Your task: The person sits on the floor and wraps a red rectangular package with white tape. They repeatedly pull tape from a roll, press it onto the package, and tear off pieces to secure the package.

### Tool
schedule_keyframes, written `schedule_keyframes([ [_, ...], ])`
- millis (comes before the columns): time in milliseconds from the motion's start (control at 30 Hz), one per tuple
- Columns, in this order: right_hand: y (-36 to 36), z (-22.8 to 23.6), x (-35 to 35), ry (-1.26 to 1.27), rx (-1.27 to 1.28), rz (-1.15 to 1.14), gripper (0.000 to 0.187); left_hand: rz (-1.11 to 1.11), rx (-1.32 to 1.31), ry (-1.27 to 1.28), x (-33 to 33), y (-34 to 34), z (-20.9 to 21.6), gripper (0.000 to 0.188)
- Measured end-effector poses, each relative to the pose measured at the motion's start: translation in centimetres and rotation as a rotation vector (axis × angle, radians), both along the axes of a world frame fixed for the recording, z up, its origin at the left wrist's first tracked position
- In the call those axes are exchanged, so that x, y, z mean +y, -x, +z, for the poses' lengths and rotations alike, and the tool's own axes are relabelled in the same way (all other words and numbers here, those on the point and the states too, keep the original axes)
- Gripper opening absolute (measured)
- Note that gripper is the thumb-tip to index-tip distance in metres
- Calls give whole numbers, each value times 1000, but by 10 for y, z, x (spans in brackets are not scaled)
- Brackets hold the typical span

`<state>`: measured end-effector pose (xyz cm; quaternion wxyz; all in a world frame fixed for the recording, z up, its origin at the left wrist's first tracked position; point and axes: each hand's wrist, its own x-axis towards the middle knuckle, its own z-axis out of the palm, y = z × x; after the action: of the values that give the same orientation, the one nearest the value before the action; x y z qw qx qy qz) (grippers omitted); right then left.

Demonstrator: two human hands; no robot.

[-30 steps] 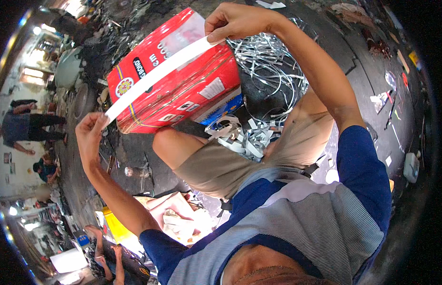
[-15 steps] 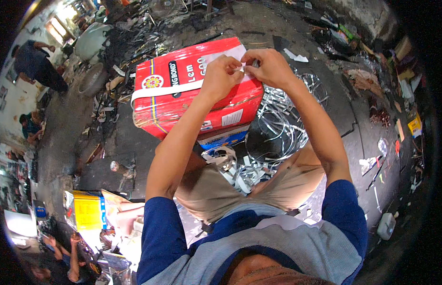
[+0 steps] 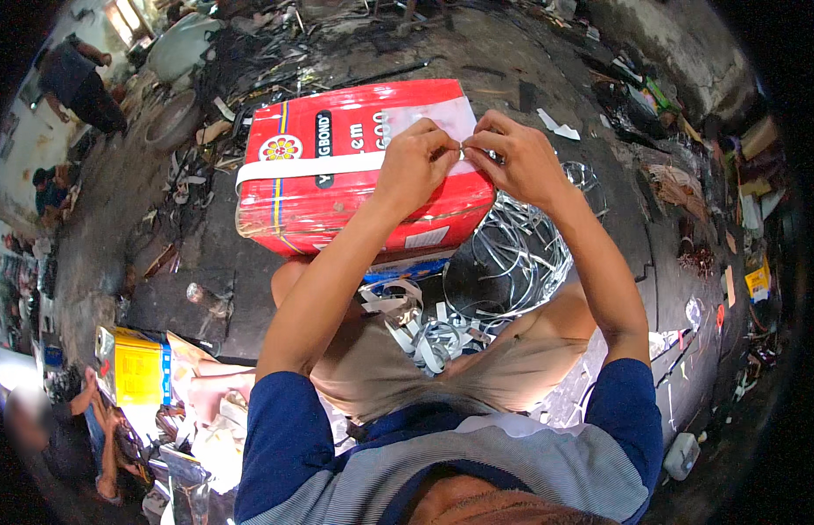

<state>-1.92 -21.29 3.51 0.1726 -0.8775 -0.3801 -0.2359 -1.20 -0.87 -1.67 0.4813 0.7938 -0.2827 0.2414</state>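
Note:
A large red carton [image 3: 337,214] lies in front of me, above a blue box [image 3: 408,269] that shows only in part. Across its top runs a flat white strip [image 3: 293,166], bent down over the left edge and passing under my left hand [image 3: 413,166]. That hand is closed in a pinch at the carton's right side. Facing it, my right hand [image 3: 514,159] pinches too, fingertips almost touching the left ones. A small white bit shows between them; it looks like the strip's end, though the fingers mostly cover it.
Coils of shiny silver strip [image 3: 534,254] lie right of the carton, with cut pieces [image 3: 437,341] between my legs. A yellow tin [image 3: 137,366] stands at the left. Scraps litter the floor. One person [image 3: 79,83] stands at the far left; another [image 3: 70,429] sits at the lower left.
Both hands have shifted slightly right and down in the picture, their fingertips drawn closer together. The carton appears turned and a little lower. The person at lower left has come further into view.

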Motion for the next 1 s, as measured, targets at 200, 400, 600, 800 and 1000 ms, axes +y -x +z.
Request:
schedule_keyframes([
  [200,7,-1,1,-51,118,-15,14,3,104,11,-2,-1,1,11],
  [400,-3,9,-1,-130,232,27,15,-67,238,131,5,-7,-5,13],
  [600,-2,-11,6,-312,227,-75,17,-10,166,140,2,-7,-6,10],
  [800,-9,-38,16,-669,490,-201,12,56,147,61,1,-5,-3,10],
  [1000,-24,-49,19,-833,569,-197,21,115,117,-104,-1,-14,8,13],
])
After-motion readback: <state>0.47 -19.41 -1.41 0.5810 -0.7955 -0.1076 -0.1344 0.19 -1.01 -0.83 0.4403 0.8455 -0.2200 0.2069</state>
